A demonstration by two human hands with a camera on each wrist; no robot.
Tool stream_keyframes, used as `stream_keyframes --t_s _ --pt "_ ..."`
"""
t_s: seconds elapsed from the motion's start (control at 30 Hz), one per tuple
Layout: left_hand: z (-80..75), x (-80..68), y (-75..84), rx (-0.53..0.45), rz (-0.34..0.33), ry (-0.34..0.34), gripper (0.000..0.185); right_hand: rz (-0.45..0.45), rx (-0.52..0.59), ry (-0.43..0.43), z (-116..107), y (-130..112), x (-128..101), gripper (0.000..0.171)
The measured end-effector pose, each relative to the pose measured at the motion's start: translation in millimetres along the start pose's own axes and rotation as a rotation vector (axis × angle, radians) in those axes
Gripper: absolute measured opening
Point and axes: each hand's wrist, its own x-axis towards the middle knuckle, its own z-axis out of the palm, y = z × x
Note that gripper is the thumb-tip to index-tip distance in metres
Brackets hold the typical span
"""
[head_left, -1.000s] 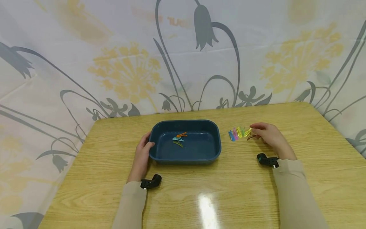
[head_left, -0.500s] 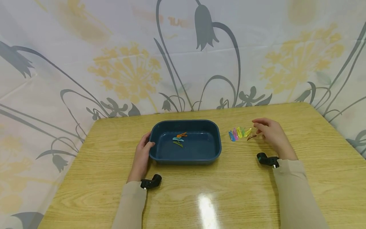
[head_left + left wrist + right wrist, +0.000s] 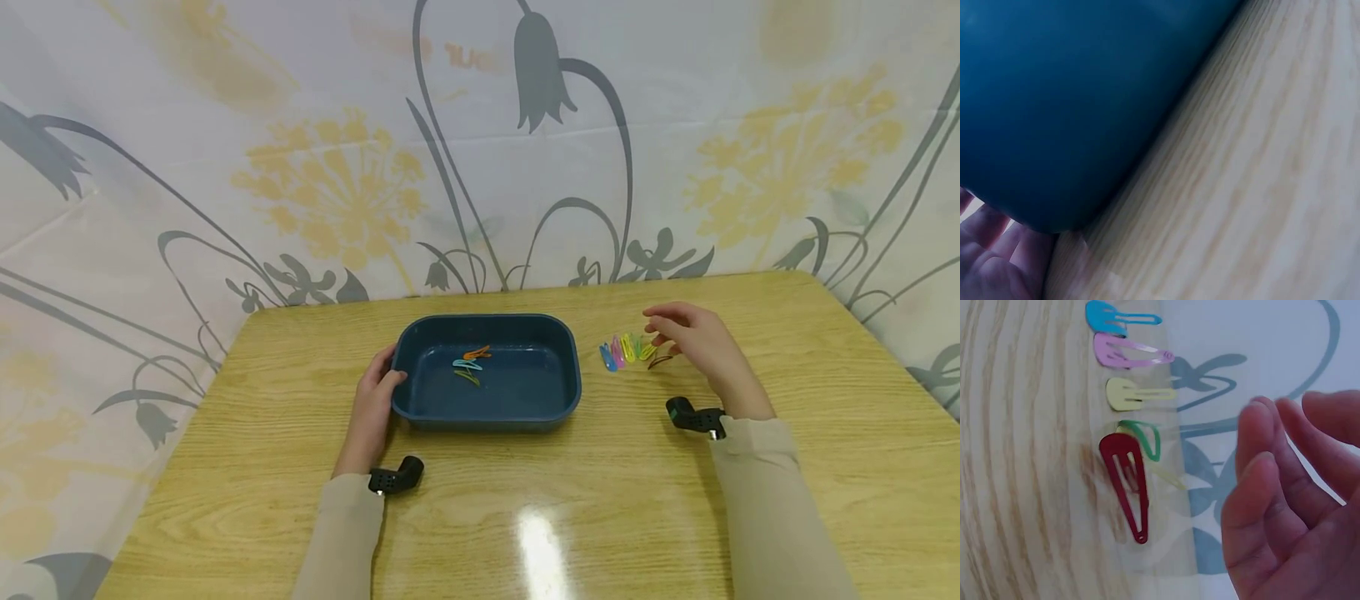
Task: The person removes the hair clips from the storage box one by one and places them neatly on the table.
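Observation:
A dark blue rectangular basin [image 3: 486, 423] stands on the table, and my left hand [image 3: 371, 404] grips its left wall with the thumb over the rim. Inside lie an orange snap hair clip [image 3: 477, 354], a light blue one [image 3: 467, 364] and an olive one [image 3: 467, 377]. Right of the basin runs a row of clips: blue [image 3: 1105, 319], pink [image 3: 1107, 351], yellow [image 3: 1121, 395], green [image 3: 1147, 440], and a second yellow beside a dark red clip [image 3: 1117, 444]. My right hand [image 3: 699, 346] hovers over the row's right end, fingers loosely bent, nothing between them.
The wood-grain table [image 3: 480, 508] ends at the back against a flower-printed cloth [image 3: 487, 167]. A black wrist camera [image 3: 396, 477] sits on the left wrist, another black camera [image 3: 693, 417] on the right.
My right hand has drawn back from the clips' right end, fingers parting, then shifted a little left and away over them. The left hand keeps its grip on the basin.

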Motion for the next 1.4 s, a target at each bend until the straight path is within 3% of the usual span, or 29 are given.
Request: stream_keyframes --t_s 0.27,0.63,1.0,1.4 --pt "-0.2 0.5 0.1 -0.002 0.002 -0.003 0.047 -0.027 0.0 -0.137 5 -17 2 0.049" --pt "-0.1 -0.8 3.6 -0.001 -0.008 -0.006 0.048 -0.044 -0.045 -0.23 10 -37 0 0.045" --pt "0.5 -1.2 3.2 -0.003 -0.007 -0.008 0.047 -0.084 -0.088 -0.24 20 -54 -5 0.042" --pt "0.1 0.6 0.7 -0.004 -0.002 -0.013 0.047 -0.132 -0.025 -0.279 33 -67 -5 0.039"
